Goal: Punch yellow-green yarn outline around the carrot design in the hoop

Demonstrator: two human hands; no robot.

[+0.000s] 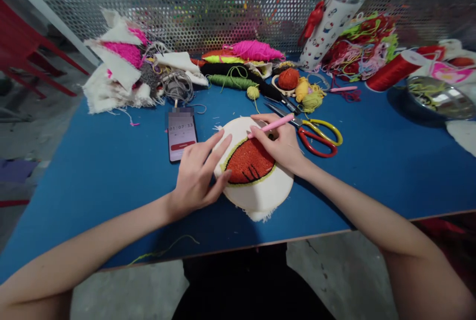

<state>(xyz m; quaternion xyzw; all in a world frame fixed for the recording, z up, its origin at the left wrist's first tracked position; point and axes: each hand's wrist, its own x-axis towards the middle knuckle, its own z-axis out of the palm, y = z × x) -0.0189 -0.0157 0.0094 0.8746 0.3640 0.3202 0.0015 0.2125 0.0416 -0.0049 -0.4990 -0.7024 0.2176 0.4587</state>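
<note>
A round embroidery hoop with white fabric (275,188) lies on the table in front of me. On it is an orange yarn shape (249,159) with a black outline, several black lines and a yellow-green border. My left hand (203,171) rests against the hoop's left side, fingers spread over the fabric. A pink punch needle (273,125) is held in my right hand (280,144), its tip down at the upper edge of the border. Frayed fabric sticks out below the hoop. Scissors (320,134) with red and yellow handles lie just right of my right hand.
The blue table (122,176) holds a phone (182,134) left of the hoop. Behind stand fabric scraps (119,72), yarn skeins (256,51), a patterned tumbler (329,27) and tangled yarn (357,52). A red thread spool (394,71) and metal bowl (442,97) are at right.
</note>
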